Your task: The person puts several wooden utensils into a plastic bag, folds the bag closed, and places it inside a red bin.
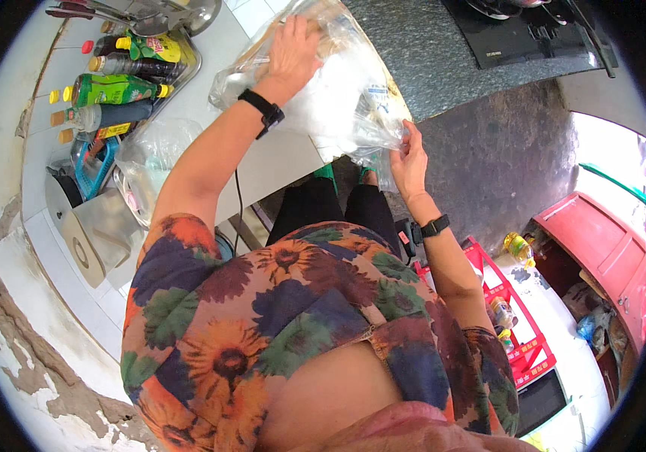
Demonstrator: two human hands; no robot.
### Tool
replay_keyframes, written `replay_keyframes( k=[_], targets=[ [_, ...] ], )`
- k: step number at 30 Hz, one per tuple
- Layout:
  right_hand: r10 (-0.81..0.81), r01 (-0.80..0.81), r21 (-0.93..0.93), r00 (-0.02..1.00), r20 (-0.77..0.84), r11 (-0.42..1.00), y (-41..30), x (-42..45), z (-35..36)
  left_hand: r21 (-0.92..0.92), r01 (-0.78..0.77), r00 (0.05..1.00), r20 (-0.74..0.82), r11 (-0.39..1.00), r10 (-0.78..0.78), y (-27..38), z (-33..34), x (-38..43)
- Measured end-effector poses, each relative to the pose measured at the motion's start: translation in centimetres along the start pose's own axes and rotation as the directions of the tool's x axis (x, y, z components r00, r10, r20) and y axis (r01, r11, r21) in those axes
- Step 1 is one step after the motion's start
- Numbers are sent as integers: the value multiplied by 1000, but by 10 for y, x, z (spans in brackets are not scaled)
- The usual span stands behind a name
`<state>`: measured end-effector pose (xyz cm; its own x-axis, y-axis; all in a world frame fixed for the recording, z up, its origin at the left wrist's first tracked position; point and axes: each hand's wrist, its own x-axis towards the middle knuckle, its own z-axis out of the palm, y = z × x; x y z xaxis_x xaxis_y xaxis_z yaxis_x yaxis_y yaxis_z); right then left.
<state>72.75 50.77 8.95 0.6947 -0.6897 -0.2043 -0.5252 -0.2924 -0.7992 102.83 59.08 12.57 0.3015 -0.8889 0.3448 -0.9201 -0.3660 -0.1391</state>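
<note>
A clear plastic bag lies spread over the corner of the white counter, bright with glare and bearing some blue print. My left hand rests on its far part, fingers stretched forward. Whether those fingers grip the film is not plain. Something brown shows through the plastic beside them; its kind is unclear. At the bag's near right edge, my right hand pinches the loose film between thumb and fingers. Part of the bag hangs past the counter edge there.
Several sauce bottles stand in a metal tray at the left, near a blue plastic basket and a lidded plastic container. A black cooktop sits on the dark stone counter. Behind my right arm is a red rack.
</note>
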Motion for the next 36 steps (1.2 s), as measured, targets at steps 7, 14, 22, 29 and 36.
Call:
replay_keyframes(
  k=[7, 14, 22, 29, 36],
  targets=[
    [-56, 55, 13, 996, 67, 998, 3, 4, 9, 20, 167, 972, 165, 986, -168, -1, 28, -5],
    [-93, 91, 56, 995, 28, 994, -6, 5, -9, -33, 302, 948, 116, 953, -297, -26, -4, 0],
    [-391, 397, 62, 916, -84, 916, -71, -4, -58, -305, 577, 816, 248, 757, -522, -73, -4, -19],
    [-324, 321, 65, 945, 50, 945, -59, -4, -62, -199, 669, 719, 418, 716, -555, -77, -26, -24],
    [-257, 254, 45, 962, 91, 966, -45, 2, -60, -349, 635, 762, 424, 689, -488, -132, 11, -46]
  ],
)
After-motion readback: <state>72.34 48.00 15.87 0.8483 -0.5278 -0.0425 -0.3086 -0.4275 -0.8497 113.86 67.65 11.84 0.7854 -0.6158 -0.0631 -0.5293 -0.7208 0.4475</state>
